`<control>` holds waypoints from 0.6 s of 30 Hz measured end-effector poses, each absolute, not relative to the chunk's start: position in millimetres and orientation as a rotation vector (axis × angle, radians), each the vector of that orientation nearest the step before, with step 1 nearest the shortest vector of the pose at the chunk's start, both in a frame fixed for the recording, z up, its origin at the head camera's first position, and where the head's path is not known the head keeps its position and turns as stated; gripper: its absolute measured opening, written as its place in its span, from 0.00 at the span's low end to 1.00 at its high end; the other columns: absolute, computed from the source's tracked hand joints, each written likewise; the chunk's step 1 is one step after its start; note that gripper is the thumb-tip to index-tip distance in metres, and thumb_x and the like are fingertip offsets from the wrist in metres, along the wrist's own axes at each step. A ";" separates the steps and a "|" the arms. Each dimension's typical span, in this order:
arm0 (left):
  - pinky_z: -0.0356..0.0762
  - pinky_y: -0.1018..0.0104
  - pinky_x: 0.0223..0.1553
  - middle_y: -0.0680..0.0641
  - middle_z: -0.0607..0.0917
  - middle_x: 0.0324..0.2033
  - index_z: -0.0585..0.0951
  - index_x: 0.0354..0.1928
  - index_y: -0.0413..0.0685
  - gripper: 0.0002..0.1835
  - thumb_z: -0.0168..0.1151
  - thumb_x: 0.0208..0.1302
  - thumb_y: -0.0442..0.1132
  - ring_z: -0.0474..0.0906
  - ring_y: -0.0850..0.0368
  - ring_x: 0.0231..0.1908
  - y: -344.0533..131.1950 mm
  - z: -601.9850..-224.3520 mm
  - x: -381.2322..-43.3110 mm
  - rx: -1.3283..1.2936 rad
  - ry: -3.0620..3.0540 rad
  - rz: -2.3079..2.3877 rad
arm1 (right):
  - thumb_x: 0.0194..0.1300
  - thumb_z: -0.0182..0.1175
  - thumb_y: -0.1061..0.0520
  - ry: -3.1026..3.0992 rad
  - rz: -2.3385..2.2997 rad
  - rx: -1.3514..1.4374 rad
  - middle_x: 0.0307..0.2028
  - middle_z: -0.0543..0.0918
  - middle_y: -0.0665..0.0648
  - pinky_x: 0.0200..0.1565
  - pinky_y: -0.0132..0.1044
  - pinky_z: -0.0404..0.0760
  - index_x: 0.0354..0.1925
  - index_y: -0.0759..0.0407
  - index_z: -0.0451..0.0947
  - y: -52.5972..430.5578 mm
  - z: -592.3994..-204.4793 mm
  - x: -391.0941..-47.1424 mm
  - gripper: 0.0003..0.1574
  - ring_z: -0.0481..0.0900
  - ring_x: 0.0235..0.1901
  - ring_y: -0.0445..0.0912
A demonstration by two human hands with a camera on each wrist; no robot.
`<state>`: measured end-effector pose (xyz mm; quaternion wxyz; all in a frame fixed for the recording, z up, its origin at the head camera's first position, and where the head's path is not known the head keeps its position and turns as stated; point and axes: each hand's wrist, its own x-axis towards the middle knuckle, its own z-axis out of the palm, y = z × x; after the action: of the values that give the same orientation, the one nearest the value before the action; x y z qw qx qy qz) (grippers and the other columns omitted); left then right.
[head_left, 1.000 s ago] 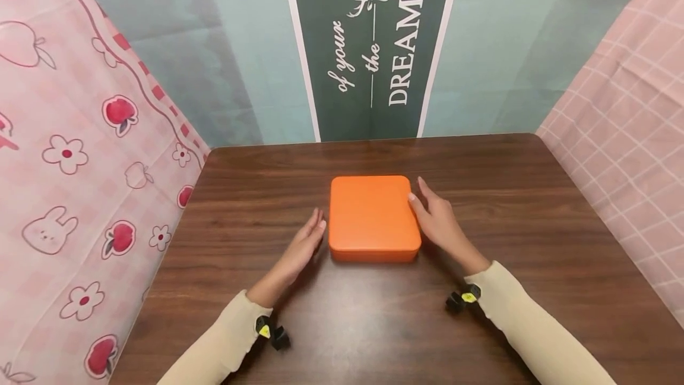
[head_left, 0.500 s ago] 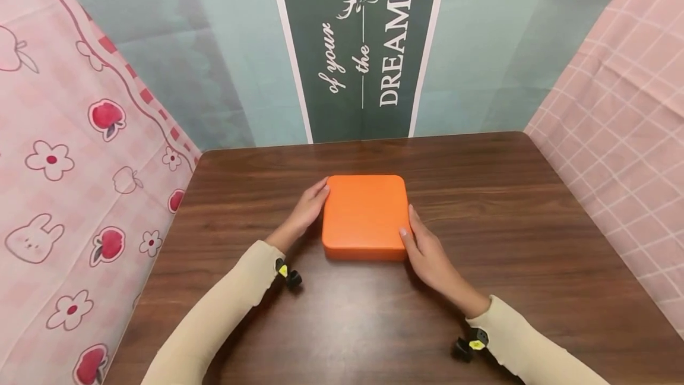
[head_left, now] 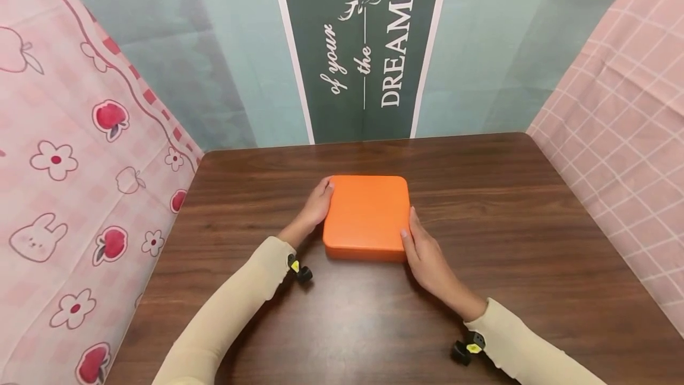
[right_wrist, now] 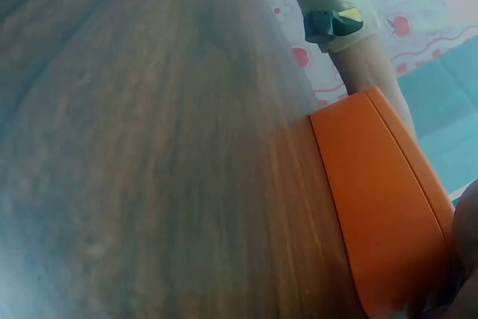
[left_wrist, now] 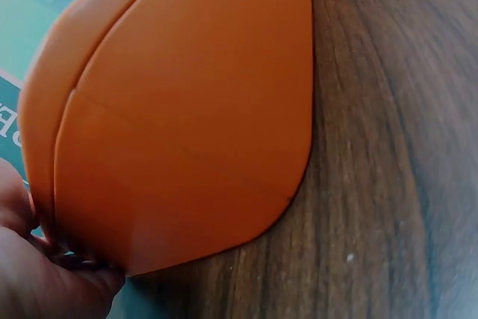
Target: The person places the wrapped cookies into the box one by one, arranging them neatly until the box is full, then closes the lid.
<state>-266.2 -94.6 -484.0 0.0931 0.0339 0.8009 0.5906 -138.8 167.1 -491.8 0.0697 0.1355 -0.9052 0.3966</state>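
Observation:
An orange square box point(head_left: 366, 212) with rounded corners sits flat on the table, its lid on. A thin seam between lid and body shows in the left wrist view along the orange box point(left_wrist: 187, 132). My left hand point(head_left: 319, 202) holds the far left corner, thumb along the lid's rim; part of that hand point(left_wrist: 45, 274) shows at the lower left of its wrist view. On the right side my right hand point(head_left: 426, 254) grips the edge near the front corner, thumb at the lid's edge. Fingers under or behind the box's sides are largely hidden.
The brown wood-grain table point(head_left: 481, 195) surrounds the box. A printed teal and green cloth point(head_left: 369, 76) hangs behind it. Pink cloths hang on the left point(head_left: 80, 195) and right point(head_left: 630, 135).
My left hand has come in from beside the box to its far left corner. My right hand has slid nearer along the right side. The box stays in about the same place.

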 end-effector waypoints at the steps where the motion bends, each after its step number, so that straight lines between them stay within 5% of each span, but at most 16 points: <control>1: 0.58 0.48 0.74 0.39 0.71 0.70 0.64 0.75 0.43 0.26 0.38 0.84 0.46 0.65 0.46 0.70 -94.3 -484.6 -265.1 0.099 2.390 1.752 | 0.83 0.43 0.51 -2.721 1.187 0.409 0.77 0.53 0.71 0.71 0.58 0.60 0.77 0.73 0.46 166.1 -492.0 -138.5 0.38 0.56 0.75 0.58; 11: 0.55 0.49 0.75 0.37 0.70 0.71 0.63 0.75 0.39 0.25 0.37 0.84 0.43 0.61 0.43 0.73 -93.5 -486.0 -263.4 0.137 2.486 1.785 | 0.84 0.41 0.51 -2.688 1.176 0.405 0.77 0.52 0.70 0.71 0.59 0.60 0.78 0.71 0.44 162.9 -494.7 -143.2 0.38 0.56 0.75 0.60; 18: 0.48 0.51 0.77 0.40 0.55 0.79 0.51 0.80 0.41 0.31 0.37 0.84 0.47 0.50 0.47 0.77 -100.2 -492.8 -253.7 0.217 2.568 1.668 | 0.82 0.45 0.47 -2.688 1.297 0.412 0.80 0.47 0.64 0.74 0.58 0.53 0.80 0.64 0.41 167.9 -497.9 -153.7 0.42 0.49 0.78 0.56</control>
<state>-253.7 -100.2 -492.8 0.0358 0.0708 0.8361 0.5428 -153.7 167.9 -497.9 0.0643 0.1365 -0.8903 0.4297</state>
